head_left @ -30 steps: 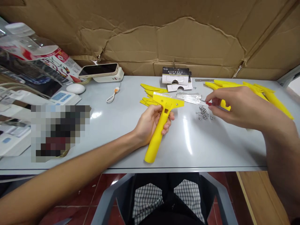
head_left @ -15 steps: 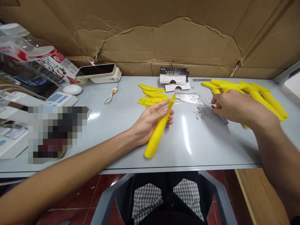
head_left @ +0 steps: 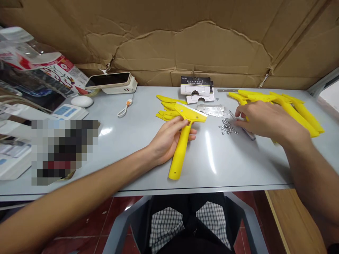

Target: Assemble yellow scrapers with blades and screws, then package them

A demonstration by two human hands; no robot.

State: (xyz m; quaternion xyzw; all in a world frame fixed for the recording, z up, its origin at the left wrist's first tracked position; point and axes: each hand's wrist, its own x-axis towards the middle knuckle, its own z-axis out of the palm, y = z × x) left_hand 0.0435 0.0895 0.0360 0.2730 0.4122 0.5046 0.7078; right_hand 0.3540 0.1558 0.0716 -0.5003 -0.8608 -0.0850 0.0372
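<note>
My left hand (head_left: pixel 166 139) is closed around the neck of a yellow scraper (head_left: pixel 180 151). Its wide head faces away from me, showing two screws and a pale blade edge. A screwdriver (head_left: pixel 248 134) lies on the table to the right, partly covered by my right hand (head_left: pixel 267 118). Thumb and forefinger of that hand are apart, just above the tool. Beside them is a small heap of screws (head_left: pixel 227 127). Behind the heap lie flat metal blades (head_left: pixel 212 110) with clear plastic.
Flat yellow scraper pieces (head_left: pixel 169 106) lie behind my left hand. A pile of yellow handles (head_left: pixel 299 111) is at the right. Small black-and-white boxes (head_left: pixel 195 86) stand near the cardboard wall (head_left: pixel 212 49). A phone (head_left: pixel 109 80), a white mouse (head_left: pixel 82 101) and a bottle (head_left: pixel 50 61) are left.
The scraper has turned in my left hand from edge-on to its broad face. My right fingers have parted from the screwdriver, and the hand has shifted slightly left.
</note>
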